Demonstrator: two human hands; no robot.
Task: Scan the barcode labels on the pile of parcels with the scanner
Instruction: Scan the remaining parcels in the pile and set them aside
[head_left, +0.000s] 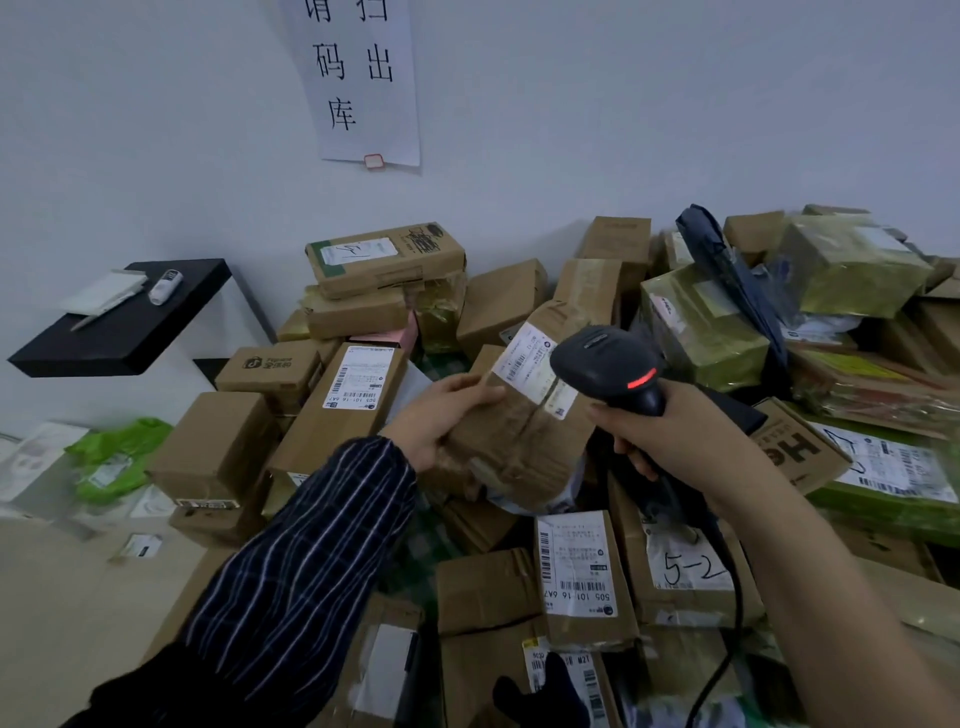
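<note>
The left grip (441, 423) is holding a taped brown parcel (519, 441) by its left edge, with the thumb lying along the top face. The parcel is sitting at three o'clock of that grip, tilted, and its white barcode label (535, 371) is facing up near the one o'clock corner. The right grip (670, 441) is wrapping round the handle of the black scanner (605, 364). The scanner's head is sticking out at eleven o'clock from the grip, with a red light glowing on its back and its nose hanging just beside the label's right end. A black cable (730, 613) is trailing from the handle toward six o'clock. A striped sleeve (301, 545) is covering the left forearm.

Beneath both grips the pile of parcels (223, 447) is spreading from nine o'clock round to three o'clock; what is carrying it is hidden. A box marked "5-2" (691, 566) is lying at six o'clock of the right grip. A green bag (117, 457) is lying at nine o'clock. At ten o'clock a black shelf (78, 348) is jutting from the pale wall (623, 104), carrying white paper and a small white device (165, 286). A printed notice (363, 78) is hanging on the wall at twelve o'clock.
</note>
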